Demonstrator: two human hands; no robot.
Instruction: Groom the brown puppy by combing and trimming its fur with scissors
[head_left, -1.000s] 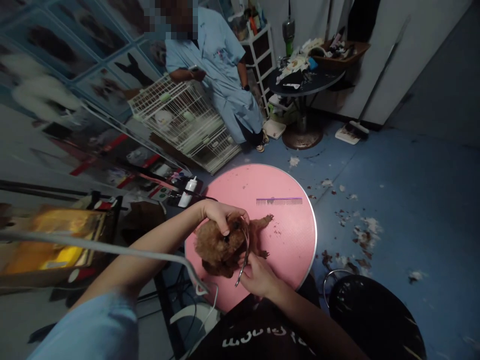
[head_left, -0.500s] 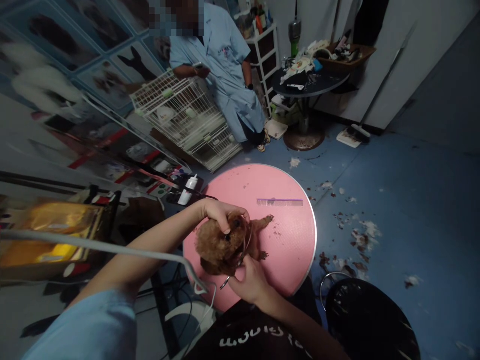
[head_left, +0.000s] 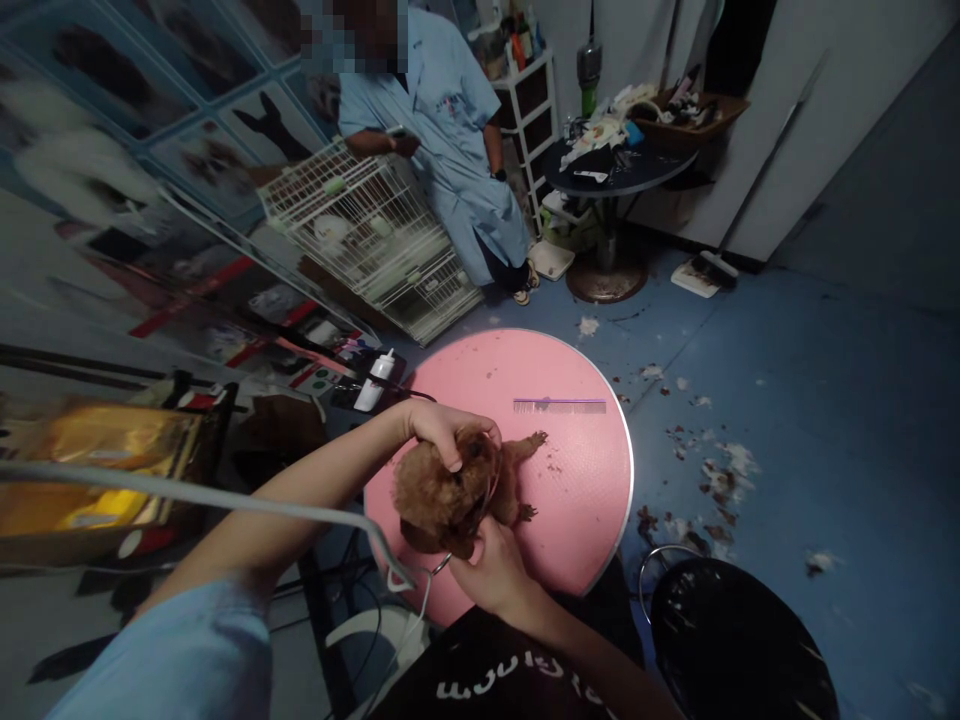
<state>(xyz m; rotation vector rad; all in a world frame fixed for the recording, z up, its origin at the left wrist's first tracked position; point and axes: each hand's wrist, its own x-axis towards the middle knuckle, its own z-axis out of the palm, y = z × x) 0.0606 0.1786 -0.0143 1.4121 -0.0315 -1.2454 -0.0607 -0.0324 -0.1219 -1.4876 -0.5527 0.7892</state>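
A small brown curly dog (head_left: 439,495) lies on a round pink table (head_left: 577,480). My left hand (head_left: 442,432) is closed over the dog's head. My right hand (head_left: 487,570) grips curved metal scissors (head_left: 480,505), with the blades running up along the dog's side and neck. A purple comb (head_left: 559,405) lies on the table beyond the dog.
A person in a light blue coat (head_left: 457,130) stands by a white wire cage (head_left: 367,240). A white bottle (head_left: 373,382) sits left of the table. A dark round table (head_left: 619,165) is cluttered with tools. Fur clumps (head_left: 712,480) litter the blue floor. A black stool (head_left: 742,640) is at lower right.
My right hand has slid left and down along the dog, so the scissors now lie closer against its body. My left hand stays on the dog's head.
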